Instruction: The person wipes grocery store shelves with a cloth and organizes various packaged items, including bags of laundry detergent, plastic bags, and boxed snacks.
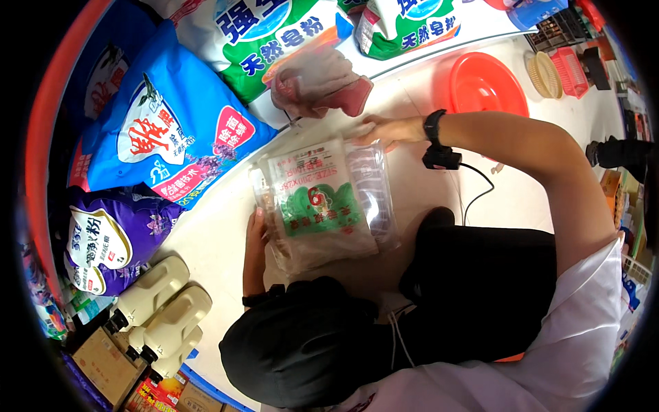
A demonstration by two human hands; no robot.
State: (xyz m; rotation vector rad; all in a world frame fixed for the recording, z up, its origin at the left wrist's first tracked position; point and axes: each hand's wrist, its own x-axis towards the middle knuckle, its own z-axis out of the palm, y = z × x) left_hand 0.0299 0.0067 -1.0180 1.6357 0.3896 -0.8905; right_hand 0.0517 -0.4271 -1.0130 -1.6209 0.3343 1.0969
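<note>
Two bare hands are holding one clear plastic box [377, 189] between them, above the pale floor [518, 199] and before the person's bent legs. The left hand [256, 232] is gripping the box's left side, its fingers partly hidden at the edge. The right hand [391, 132] is closing on the top edge near the upper right corner. A plastic bag [319, 209] with green and red print is covering most of the box's face, leaving the right part showing; whether it is lying on top or wrapping around cannot be told.

Both wrists are wearing black bands; the right band [433, 128] is carrying a small black device [441, 159] with a trailing cable [489, 180].

Just beyond the box, a crumpled pinkish cloth [316, 86] is hanging at the shelf edge. On the left, a large blue bag [209, 96] is leaning above a purple bag [137, 223], and beige jugs [154, 283] are lying with their caps pointing lower left. On the far right, a red basin [484, 86] is standing near a beige basket [544, 75] and a pink basket [570, 72].
</note>
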